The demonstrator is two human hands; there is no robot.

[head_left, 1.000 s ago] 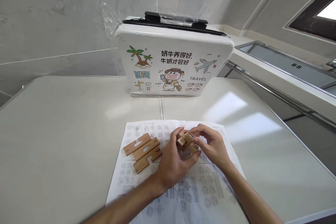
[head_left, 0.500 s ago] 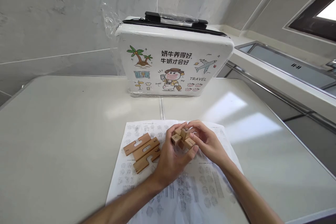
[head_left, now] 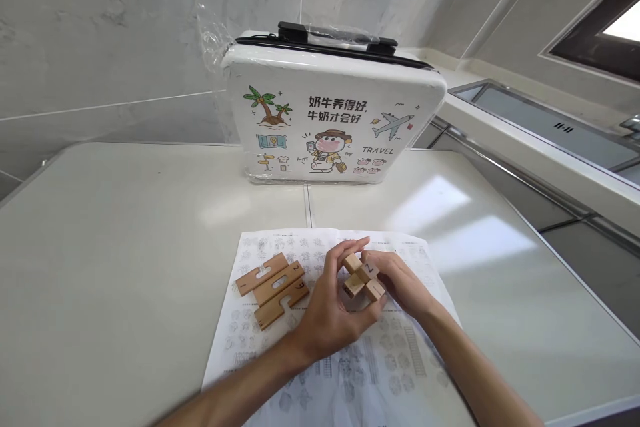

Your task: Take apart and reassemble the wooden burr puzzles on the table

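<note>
A cluster of interlocked wooden puzzle pieces (head_left: 362, 277), a burr puzzle with numbers on some block ends, is held over the printed sheet. My left hand (head_left: 327, 310) wraps it from the left and below, thumb at its front block and fingers behind. My right hand (head_left: 406, 285) is closed against its right side, with its fingertips partly hidden behind the blocks. Left of my left hand lie three loose notched wooden pieces: one marked 1 (head_left: 249, 280), a slotted one marked 2 (head_left: 265, 293) and one marked 3 (head_left: 270, 313).
Beneath everything is a white instruction sheet (head_left: 235, 373) with small printed diagrams, spread on the pale table (head_left: 125, 267). Behind it stands a white cartoon-printed suitcase (head_left: 290, 87) in clear plastic wrap, against a grey wall. A counter with a sink is at the right.
The held puzzle has moved slightly right and towards me and has turned, so its block ends face differently. My right hand has shifted lower around it. The three loose pieces lie nearly as before.
</note>
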